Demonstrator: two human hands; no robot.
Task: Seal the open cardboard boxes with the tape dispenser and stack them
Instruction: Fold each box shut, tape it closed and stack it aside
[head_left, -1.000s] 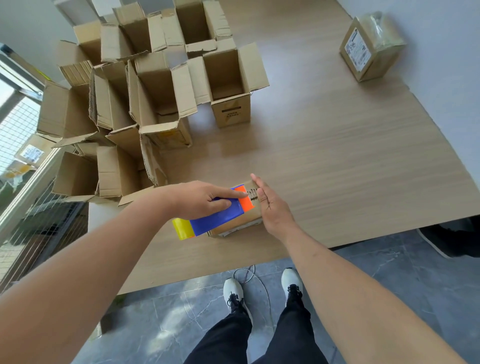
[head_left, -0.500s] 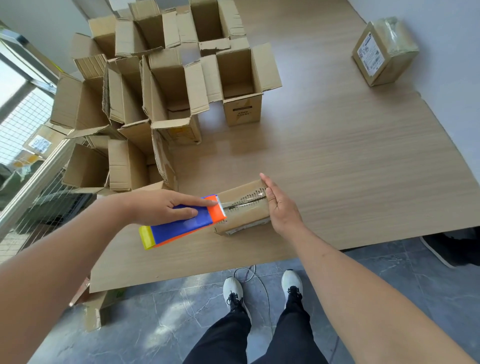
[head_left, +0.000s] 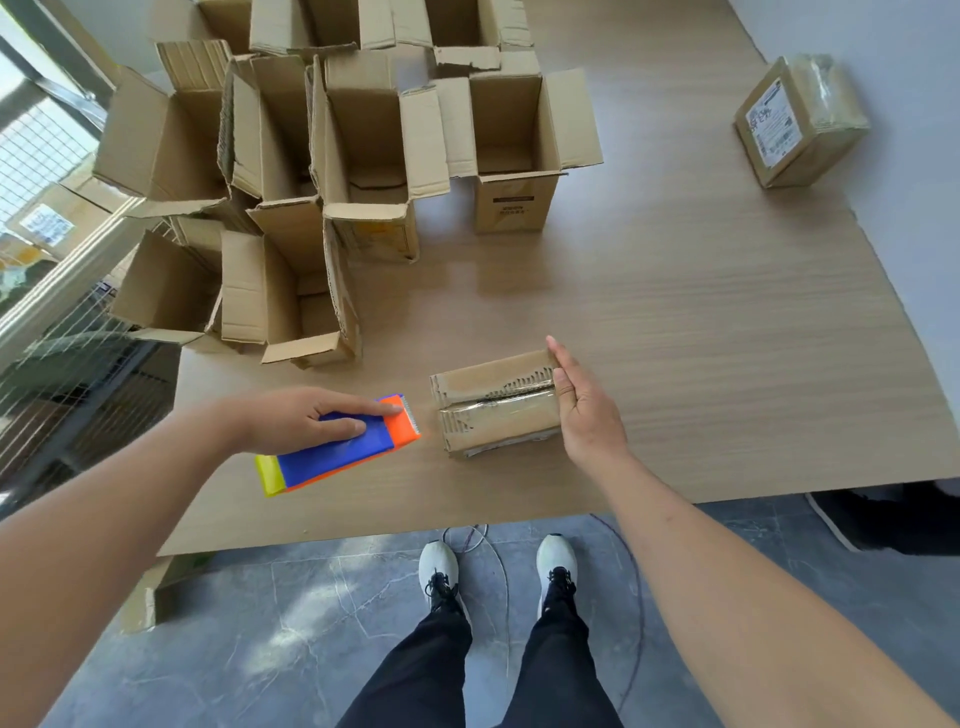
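Observation:
A small closed cardboard box lies near the table's front edge, with clear tape along its top seam. My right hand holds its right end, fingers laid over the top and side. To the left, my left hand grips a blue, orange and yellow tape dispenser, whose toothed orange end points at the box with a small gap between them. Several open cardboard boxes stand with flaps up at the table's back left.
A taped box with a shipping label sits at the far right by the wall. The wooden table ends just in front of my white shoes. A window and wire grille are at the left. A cable lies on the floor.
My left hand has drawn the tape dispenser leftward off the small box, leaving a gap. The right hand stays on the box's right end.

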